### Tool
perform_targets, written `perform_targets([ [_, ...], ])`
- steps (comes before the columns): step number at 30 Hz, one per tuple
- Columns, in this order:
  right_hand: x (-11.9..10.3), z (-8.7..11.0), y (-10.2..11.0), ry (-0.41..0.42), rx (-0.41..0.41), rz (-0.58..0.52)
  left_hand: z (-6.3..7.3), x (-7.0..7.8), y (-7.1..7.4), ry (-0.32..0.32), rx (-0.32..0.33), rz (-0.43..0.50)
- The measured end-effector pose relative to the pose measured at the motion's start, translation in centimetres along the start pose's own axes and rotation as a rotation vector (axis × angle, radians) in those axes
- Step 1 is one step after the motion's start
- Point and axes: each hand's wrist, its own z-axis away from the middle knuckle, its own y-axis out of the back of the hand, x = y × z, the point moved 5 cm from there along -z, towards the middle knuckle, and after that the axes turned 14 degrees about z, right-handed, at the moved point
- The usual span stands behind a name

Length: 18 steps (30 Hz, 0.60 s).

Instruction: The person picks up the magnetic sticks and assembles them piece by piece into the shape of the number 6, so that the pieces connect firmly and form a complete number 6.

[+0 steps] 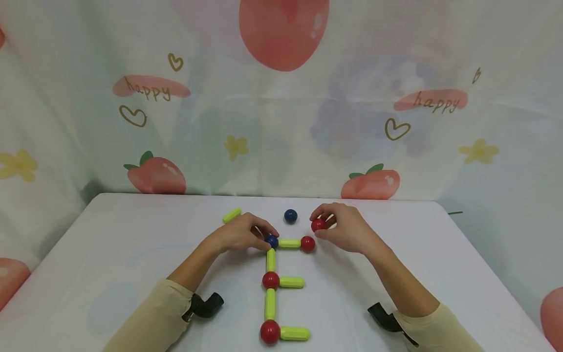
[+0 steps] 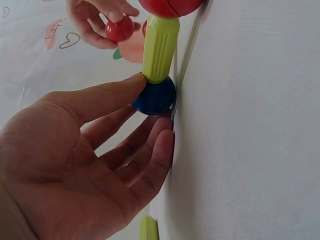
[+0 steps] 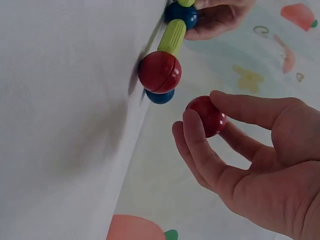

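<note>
My left hand [image 1: 241, 232] grips the blue ball [image 2: 157, 99] at the far left corner of a flat figure of balls and lime-green rods, thumb on one side and fingers on the other. From that ball one rod [image 1: 289, 243] runs right to a red ball [image 1: 308, 244]. Another rod [image 1: 270, 260] leads toward the front to a second red ball [image 1: 270, 280]. Just above the table, right of the figure's far end, my right hand [image 1: 346, 229] pinches a loose red ball [image 3: 209, 116] between thumb and fingertips.
Behind the figure lies a loose blue ball [image 1: 291, 216], with a loose green rod [image 1: 231, 215] beyond my left hand. The figure's near end is a red ball [image 1: 270, 332] with a rod [image 1: 294, 334] pointing right. A patterned cloth [image 1: 281, 122] hangs behind the white table [image 1: 145, 225].
</note>
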Motion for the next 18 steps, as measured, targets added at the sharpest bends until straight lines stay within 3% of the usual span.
perform_targets([
  [12, -2.3, 3.1, -1.4, 0.102, -0.225, 0.019, 0.2, 0.2, 0.1, 0.003, 0.005, -0.011],
  [18, -2.9, 3.6, -2.4, 0.162, -0.278, 0.032, 0.1, 0.1, 0.1, -0.002, -0.006, -0.001],
])
